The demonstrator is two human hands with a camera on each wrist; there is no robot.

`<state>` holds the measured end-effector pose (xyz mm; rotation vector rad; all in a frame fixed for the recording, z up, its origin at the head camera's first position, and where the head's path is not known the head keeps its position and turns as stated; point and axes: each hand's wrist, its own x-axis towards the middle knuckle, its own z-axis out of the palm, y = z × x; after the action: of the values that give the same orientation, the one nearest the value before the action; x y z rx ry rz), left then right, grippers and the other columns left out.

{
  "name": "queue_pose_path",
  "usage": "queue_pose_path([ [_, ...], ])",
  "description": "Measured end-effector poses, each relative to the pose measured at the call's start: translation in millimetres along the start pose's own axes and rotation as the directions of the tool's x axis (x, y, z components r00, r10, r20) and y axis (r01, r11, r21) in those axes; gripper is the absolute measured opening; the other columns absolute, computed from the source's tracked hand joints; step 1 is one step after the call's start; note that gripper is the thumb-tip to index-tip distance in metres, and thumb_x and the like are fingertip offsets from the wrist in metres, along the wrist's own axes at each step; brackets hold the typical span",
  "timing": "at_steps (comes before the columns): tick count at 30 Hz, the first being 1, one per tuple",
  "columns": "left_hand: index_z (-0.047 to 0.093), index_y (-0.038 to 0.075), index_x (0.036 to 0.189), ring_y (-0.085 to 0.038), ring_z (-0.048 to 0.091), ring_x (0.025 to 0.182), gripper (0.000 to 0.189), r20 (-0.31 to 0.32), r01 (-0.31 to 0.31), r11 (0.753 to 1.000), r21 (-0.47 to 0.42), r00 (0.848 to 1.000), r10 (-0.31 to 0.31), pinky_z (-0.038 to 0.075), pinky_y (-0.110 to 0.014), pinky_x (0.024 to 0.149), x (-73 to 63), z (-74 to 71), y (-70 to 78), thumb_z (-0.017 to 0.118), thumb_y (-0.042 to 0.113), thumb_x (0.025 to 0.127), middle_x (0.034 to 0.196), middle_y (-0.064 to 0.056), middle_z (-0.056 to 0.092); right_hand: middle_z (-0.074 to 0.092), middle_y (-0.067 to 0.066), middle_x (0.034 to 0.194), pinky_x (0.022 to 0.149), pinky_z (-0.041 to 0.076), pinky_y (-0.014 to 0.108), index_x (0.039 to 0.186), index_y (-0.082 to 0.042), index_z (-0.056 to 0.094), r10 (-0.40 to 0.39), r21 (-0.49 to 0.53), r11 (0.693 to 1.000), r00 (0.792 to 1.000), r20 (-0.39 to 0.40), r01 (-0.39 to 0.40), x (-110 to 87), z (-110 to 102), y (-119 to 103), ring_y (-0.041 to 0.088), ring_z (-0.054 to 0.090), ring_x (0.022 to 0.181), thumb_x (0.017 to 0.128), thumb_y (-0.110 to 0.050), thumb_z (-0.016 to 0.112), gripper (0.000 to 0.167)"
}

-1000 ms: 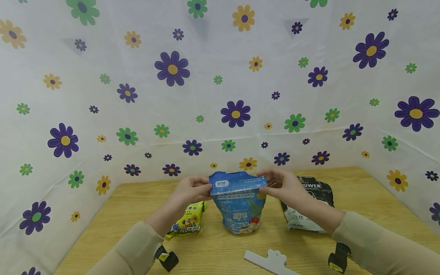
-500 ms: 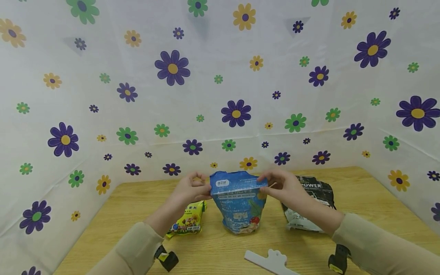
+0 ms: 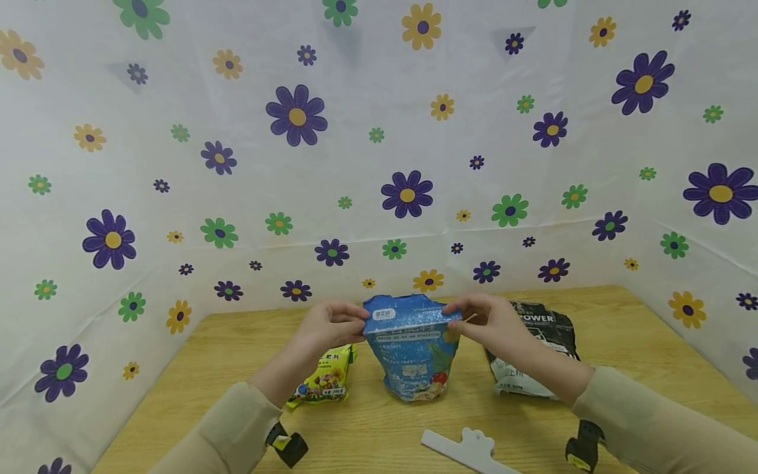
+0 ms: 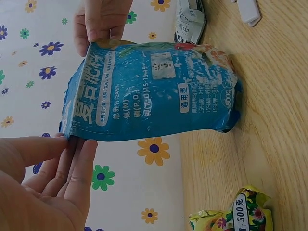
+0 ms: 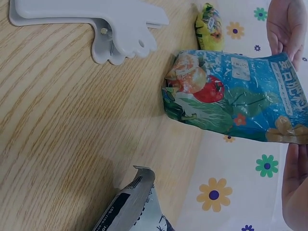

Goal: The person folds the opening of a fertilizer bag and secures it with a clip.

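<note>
A blue fertilizer bag [image 3: 411,365] with vegetables printed on it stands upright on the table, its top edge folded over toward me. My left hand [image 3: 331,329] pinches the left end of the fold between thumb and fingers. At the other end, my right hand [image 3: 488,322] pinches the fold with thumb and forefinger. In the left wrist view the printed face of the blue bag [image 4: 159,91] is turned to the camera, and my left fingers [image 4: 79,166] lie at its folded corner. The right wrist view shows the side of the bag [image 5: 231,96] with a tomato print.
A yellow bag [image 3: 326,378] lies to the left, partly behind my left wrist. On the right, a black and white bag [image 3: 547,342] sits behind my right forearm. A white sealing clip [image 3: 468,451] lies on the wooden table [image 3: 379,441] in front. Flowered cloth [image 3: 355,164] walls the back and sides.
My left fingers have closed in on the bag's left corner. My right forefinger has come over the front of the fold. The bag stays standing in nearly the same place.
</note>
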<state>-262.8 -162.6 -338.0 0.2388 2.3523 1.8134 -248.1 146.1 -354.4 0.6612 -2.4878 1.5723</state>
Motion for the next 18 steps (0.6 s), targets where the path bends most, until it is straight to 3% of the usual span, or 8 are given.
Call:
queue_pose_path([
  [12, 0.073, -0.008, 0.121, -0.018, 0.078, 0.100, 0.020, -0.007, 0.021, 1.000, 0.013, 1.000, -0.021, 0.066, -0.036, 0.097, -2.8, 0.6, 0.5, 0.063, -0.001, 0.104, 0.128, -0.025, 0.074, 0.074, 0.017, 0.112, 0.078, 0.061, 0.021, 0.119, -0.001, 0.077, 0.037, 0.015, 0.999, 0.999, 0.003, -0.037, 0.1, -0.1, 0.8, 0.018, 0.069, 0.090, 0.100, -0.008, 0.074, 0.021],
  [18, 0.072, -0.008, 0.122, -0.017, 0.078, 0.100, 0.021, 0.007, 0.019, 1.000, 0.020, 1.000, -0.019, 0.064, -0.039, 0.100, -2.2, 0.4, -1.3, 0.064, 0.001, 0.105, 0.127, -0.024, 0.074, 0.074, 0.015, 0.110, 0.077, 0.060, 0.022, 0.118, -0.001, 0.077, 0.067, 0.012, 0.998, 0.998, 0.005, -0.067, 0.6, -0.2, 3.1, 0.019, 0.068, 0.089, 0.100, -0.006, 0.074, 0.019],
])
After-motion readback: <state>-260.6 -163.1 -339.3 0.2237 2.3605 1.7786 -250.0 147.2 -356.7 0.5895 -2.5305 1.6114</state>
